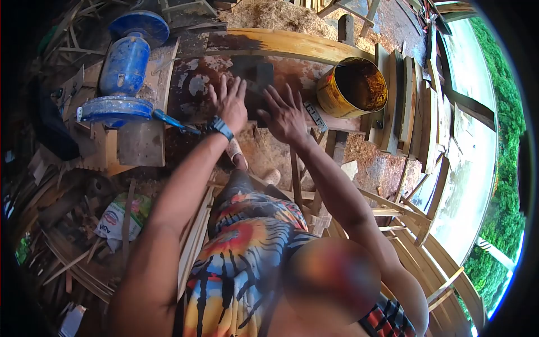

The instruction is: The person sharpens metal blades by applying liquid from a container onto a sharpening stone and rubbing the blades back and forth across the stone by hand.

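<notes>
Both of my hands reach forward over a dark, paint-stained workbench (188, 92). My left hand (230, 104), with a watch (219, 127) on its wrist, has its fingers spread and holds nothing. To its right, my right hand (284, 117) is also open, palm down, with fingers apart. Between and just beyond the hands lies a flat dark piece (259, 73) on the bench top. A metal strip with slots (315, 117) rests close to the right hand. The yellow bucket (337, 92), stained brown inside, stands further right.
A blue bench grinder (124, 67) stands at the left, with a blue-handled tool (171, 119) beside it. A long wooden board (297, 42) runs along the bench's far side. Upright planks (401, 104) stand right of the bucket. Sawdust (275, 16) covers the floor beyond.
</notes>
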Available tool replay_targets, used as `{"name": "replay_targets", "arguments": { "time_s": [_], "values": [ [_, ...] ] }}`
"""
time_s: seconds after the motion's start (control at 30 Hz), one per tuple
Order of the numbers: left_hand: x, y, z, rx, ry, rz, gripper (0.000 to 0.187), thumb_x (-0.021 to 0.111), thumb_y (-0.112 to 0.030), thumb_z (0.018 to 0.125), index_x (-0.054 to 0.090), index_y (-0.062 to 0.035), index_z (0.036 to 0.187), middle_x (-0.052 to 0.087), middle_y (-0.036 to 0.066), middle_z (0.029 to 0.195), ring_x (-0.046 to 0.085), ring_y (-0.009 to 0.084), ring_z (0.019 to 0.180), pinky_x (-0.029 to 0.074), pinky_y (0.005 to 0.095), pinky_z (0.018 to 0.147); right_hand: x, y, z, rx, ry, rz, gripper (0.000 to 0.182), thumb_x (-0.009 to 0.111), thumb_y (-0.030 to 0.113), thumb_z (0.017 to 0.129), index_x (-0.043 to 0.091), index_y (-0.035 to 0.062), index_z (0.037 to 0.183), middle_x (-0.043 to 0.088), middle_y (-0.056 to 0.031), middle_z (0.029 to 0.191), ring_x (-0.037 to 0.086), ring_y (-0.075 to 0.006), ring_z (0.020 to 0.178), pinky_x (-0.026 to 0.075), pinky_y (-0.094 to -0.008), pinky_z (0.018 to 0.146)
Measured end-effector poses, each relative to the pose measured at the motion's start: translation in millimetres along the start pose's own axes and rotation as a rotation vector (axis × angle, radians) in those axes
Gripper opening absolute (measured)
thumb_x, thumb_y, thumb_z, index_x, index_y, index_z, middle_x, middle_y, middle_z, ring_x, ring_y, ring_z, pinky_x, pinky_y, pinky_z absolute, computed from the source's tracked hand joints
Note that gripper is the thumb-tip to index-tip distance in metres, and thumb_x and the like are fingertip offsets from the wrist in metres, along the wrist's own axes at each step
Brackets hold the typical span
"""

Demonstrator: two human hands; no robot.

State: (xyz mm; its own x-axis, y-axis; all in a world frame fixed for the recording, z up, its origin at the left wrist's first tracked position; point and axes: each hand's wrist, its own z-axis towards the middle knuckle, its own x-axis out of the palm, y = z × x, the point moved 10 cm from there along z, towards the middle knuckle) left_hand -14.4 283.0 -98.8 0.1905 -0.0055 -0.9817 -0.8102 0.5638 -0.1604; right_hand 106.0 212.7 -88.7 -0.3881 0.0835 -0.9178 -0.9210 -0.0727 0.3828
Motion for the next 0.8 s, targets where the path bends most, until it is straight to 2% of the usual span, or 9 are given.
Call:
{"name": "replay_targets", "arguments": {
  "time_s": [0.07, 0.17, 0.2, 0.27, 0.43, 0.5, 0.6, 0.67, 0.8],
  "values": [
    [0, 5, 5, -0.016, 0.028, 0.019, 0.063, 0.059, -0.013, 0.086, 0.050, -0.0059, 0.148, 0.044, 0.012, 0.158, 0.023, 0.0410, 0.152, 0.006, 0.0670, 0.122, 2, 1, 7, -0.004, 0.007, -0.028, 0.068, 0.059, 0.045, 0.096, 0.042, 0.0142, 0.155, 0.040, -0.0099, 0.161, 0.023, -0.0459, 0.151, 0.014, -0.0609, 0.123],
    [-8, -20, -39, 0.003, 0.019, -0.041, 0.063, 0.058, -0.013, 0.087, 0.049, -0.0060, 0.148, 0.042, 0.013, 0.158, 0.022, 0.0410, 0.153, 0.006, 0.0670, 0.122, -4, 7, -40, -0.050, 0.081, -0.042, 0.069, 0.058, 0.046, 0.097, 0.042, 0.0141, 0.155, 0.039, -0.0103, 0.161, 0.021, -0.0466, 0.152, 0.012, -0.0606, 0.123],
    [-8, -29, -56, -0.008, 0.024, -0.090, 0.063, 0.058, -0.012, 0.086, 0.049, -0.0060, 0.148, 0.042, 0.013, 0.159, 0.021, 0.0412, 0.153, 0.006, 0.0671, 0.122, 0, 4, -61, -0.021, 0.122, -0.015, 0.070, 0.055, 0.051, 0.097, 0.044, 0.0128, 0.154, 0.038, -0.0080, 0.162, 0.018, -0.0417, 0.154, 0.009, -0.0610, 0.124],
    [-2, -35, -73, -0.025, -0.003, -0.162, 0.065, 0.059, -0.009, 0.085, 0.049, -0.0059, 0.149, 0.042, 0.014, 0.158, 0.020, 0.0414, 0.153, 0.006, 0.0673, 0.121, -3, 7, -59, -0.014, 0.166, -0.024, 0.071, 0.056, 0.051, 0.096, 0.043, 0.0130, 0.155, 0.037, -0.0078, 0.163, 0.017, -0.0414, 0.154, 0.008, -0.0611, 0.124],
    [-10, 5, -13, -0.047, -0.012, -0.047, 0.066, 0.062, -0.013, 0.086, 0.048, -0.0065, 0.150, 0.042, 0.012, 0.159, 0.022, 0.0419, 0.152, 0.007, 0.0671, 0.121, 8, 0, 8, -0.059, 0.090, -0.056, 0.073, 0.051, 0.056, 0.098, 0.040, 0.0134, 0.156, 0.035, -0.0077, 0.164, 0.017, -0.0414, 0.154, 0.008, -0.0617, 0.124],
    [-7, 13, -2, -0.048, 0.023, -0.005, 0.073, 0.060, -0.005, 0.080, 0.045, -0.0091, 0.152, 0.039, 0.010, 0.161, 0.021, 0.0425, 0.153, 0.009, 0.0665, 0.121, 10, 0, 8, -0.080, 0.086, -0.071, 0.073, 0.049, 0.057, 0.099, 0.040, 0.0132, 0.156, 0.036, -0.0082, 0.163, 0.017, -0.0418, 0.154, 0.008, -0.0621, 0.123],
    [-11, -7, -29, -0.028, 0.043, -0.029, 0.066, 0.060, -0.011, 0.085, 0.048, -0.0067, 0.150, 0.041, 0.012, 0.159, 0.017, 0.0419, 0.154, 0.004, 0.0673, 0.122, 3, 3, -19, -0.085, 0.109, -0.059, 0.074, 0.050, 0.057, 0.098, 0.039, 0.0130, 0.156, 0.036, -0.0087, 0.163, 0.017, -0.0426, 0.154, 0.008, -0.0625, 0.123],
    [-9, -28, -61, -0.031, 0.033, -0.098, 0.067, 0.060, -0.010, 0.083, 0.048, -0.0063, 0.149, 0.039, 0.012, 0.160, 0.016, 0.0427, 0.154, 0.003, 0.0675, 0.122, -4, 7, -55, -0.056, 0.182, -0.046, 0.075, 0.054, 0.056, 0.097, 0.039, 0.0128, 0.156, 0.035, -0.0083, 0.164, 0.016, -0.0432, 0.154, 0.008, -0.0626, 0.123],
    [-7, -26, -55, -0.054, 0.020, -0.081, 0.068, 0.061, -0.011, 0.083, 0.048, -0.0066, 0.150, 0.040, 0.012, 0.160, 0.015, 0.0424, 0.154, 0.002, 0.0668, 0.122, -9, -1, -40, -0.102, 0.099, -0.013, 0.069, 0.057, 0.051, 0.097, 0.044, 0.0129, 0.153, 0.037, -0.0107, 0.162, 0.020, -0.0460, 0.152, 0.010, -0.0614, 0.123]
  ]
}}
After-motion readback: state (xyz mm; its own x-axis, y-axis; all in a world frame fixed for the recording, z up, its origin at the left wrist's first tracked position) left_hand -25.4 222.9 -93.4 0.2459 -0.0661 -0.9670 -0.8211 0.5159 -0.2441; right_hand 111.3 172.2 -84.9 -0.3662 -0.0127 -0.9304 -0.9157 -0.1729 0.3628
